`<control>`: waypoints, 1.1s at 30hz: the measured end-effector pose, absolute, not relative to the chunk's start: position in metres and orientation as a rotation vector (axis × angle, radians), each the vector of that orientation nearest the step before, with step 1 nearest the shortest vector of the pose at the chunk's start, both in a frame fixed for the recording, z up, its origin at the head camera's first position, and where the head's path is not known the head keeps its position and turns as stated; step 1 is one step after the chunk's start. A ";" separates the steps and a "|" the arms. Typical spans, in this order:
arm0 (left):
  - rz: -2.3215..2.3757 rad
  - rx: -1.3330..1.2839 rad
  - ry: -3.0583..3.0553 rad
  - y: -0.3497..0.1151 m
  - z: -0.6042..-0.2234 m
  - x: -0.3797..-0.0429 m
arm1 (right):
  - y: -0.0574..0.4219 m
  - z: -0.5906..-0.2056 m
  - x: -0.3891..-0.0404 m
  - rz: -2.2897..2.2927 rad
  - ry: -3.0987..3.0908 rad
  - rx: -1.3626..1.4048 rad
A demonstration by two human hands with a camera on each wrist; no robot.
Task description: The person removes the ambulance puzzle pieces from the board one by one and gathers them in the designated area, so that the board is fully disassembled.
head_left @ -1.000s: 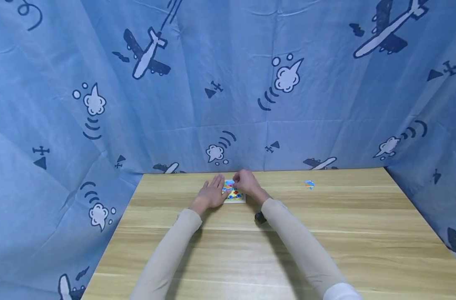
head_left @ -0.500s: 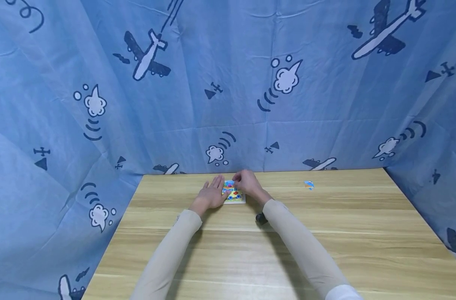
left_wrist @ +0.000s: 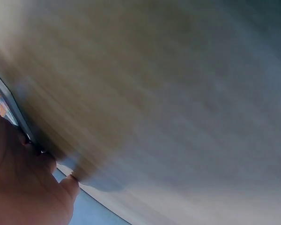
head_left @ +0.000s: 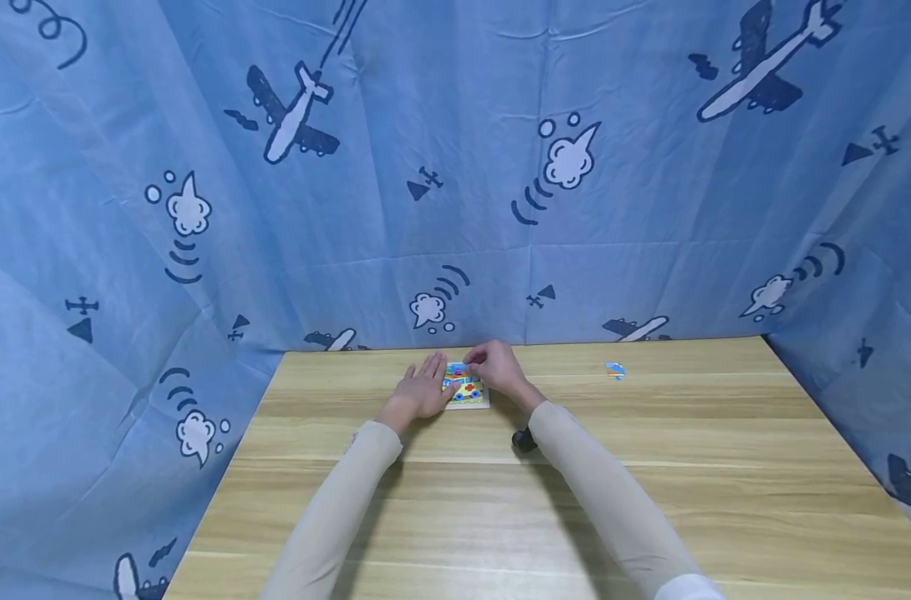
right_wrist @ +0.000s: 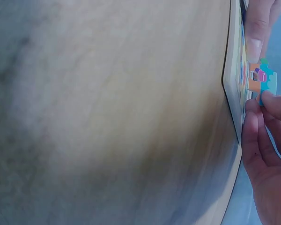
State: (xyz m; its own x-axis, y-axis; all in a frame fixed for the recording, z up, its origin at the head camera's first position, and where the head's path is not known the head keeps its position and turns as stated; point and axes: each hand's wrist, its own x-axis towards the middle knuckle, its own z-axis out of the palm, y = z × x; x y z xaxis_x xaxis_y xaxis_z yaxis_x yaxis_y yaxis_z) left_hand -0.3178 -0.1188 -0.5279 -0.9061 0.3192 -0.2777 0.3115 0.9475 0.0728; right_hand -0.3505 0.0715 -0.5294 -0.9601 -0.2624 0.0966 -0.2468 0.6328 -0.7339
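A small jigsaw puzzle [head_left: 466, 393] with a yellow ambulance picture lies in a pale frame near the table's far edge. My left hand [head_left: 422, 390] rests with straight fingers over its left side, thumb on the picture. At the puzzle's upper right, my right hand [head_left: 496, 367] pinches a puzzle piece [right_wrist: 264, 78] between thumb and fingers. In the right wrist view that piece, orange and teal with a purple figure, stands tilted up from the board, with the left thumb [right_wrist: 255, 47] close to its other end. The left wrist view shows little beyond the left hand [left_wrist: 33, 183] and the frame's dark edge.
Another loose puzzle piece [head_left: 615, 371], blue and orange, lies on the wooden table [head_left: 455, 508] to the right. A blue curtain [head_left: 455, 167] with airplane prints hangs behind the table and along both sides. A black device [head_left: 524, 439] sits under the right wrist.
Both hands stay at the puzzle in almost the same pose, the right fingers shifting only slightly at its upper right. The head view has turned a little.
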 end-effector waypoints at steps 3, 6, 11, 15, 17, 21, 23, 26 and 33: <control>0.027 0.472 2.815 -0.119 -0.529 -0.317 | 0.073 -0.530 -0.349 -1.302 2.800 -0.419; 0.031 0.474 2.811 -0.119 -0.531 -0.318 | 0.076 -0.530 -0.349 -1.331 2.771 -0.403; 0.029 0.480 2.817 -0.119 -0.532 -0.320 | 0.083 -0.528 -0.350 -1.399 2.713 -0.361; 0.012 0.495 2.828 -0.119 -0.530 -0.320 | 0.089 -0.526 -0.352 -1.443 2.695 -0.341; 0.016 0.493 2.826 -0.120 -0.530 -0.320 | 0.092 -0.525 -0.352 -1.449 2.688 -0.355; 0.010 0.479 2.830 -0.121 -0.531 -0.322 | 0.098 -0.524 -0.352 -1.462 2.666 -0.361; 0.008 0.472 2.832 -0.121 -0.531 -0.322 | 0.102 -0.522 -0.351 -1.462 2.663 -0.355; 0.006 0.471 2.831 -0.121 -0.531 -0.322 | 0.108 -0.519 -0.350 -1.455 2.665 -0.346; -0.002 0.475 2.820 -0.120 -0.531 -0.321 | 0.128 -0.516 -0.348 -1.466 2.631 -0.344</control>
